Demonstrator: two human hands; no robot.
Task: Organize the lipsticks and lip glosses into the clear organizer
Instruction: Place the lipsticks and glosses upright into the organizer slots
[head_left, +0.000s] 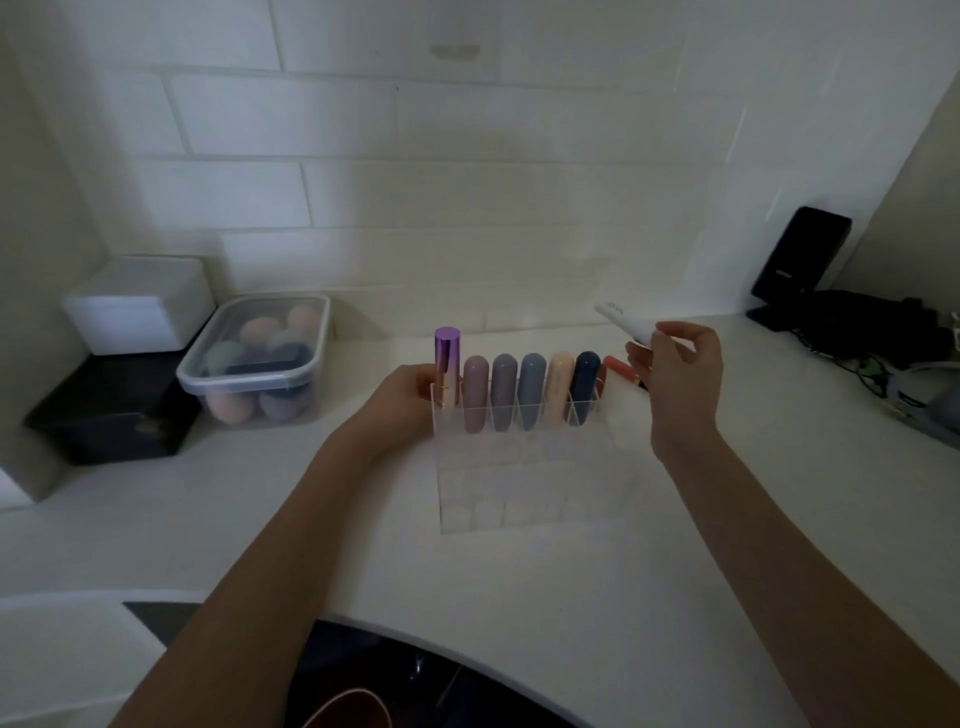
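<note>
The counter (675, 545) is pale and runs along a white tiled wall (467, 156). At the far left stands a black box (104, 415) with a white box (140, 304) stacked on it. Just beside these is a lidded clear tub (254, 358) containing rounded sponges. At the far right, a dark upright device (800, 260) stands near a tangle of black cables (872, 322).

The clear organizer (519, 467) sits at centre on the counter. Its rear row holds six upright tubes: a purple-capped lipstick (448, 364) in the leftmost compartment, then mauve, grey-purple, grey-blue, peach and navy tubes (584, 384). The front compartments appear unfilled.

The left hand (400, 400) rests against the organizer's left rear corner, fingers touching the purple-capped lipstick; whether they grip it cannot be determined. The right hand (680, 369) is raised above the organizer's right end, fingers pinching a white tube (621, 319), tilted. An orange-red tube (621, 369) lies on the counter behind the organizer.
</note>
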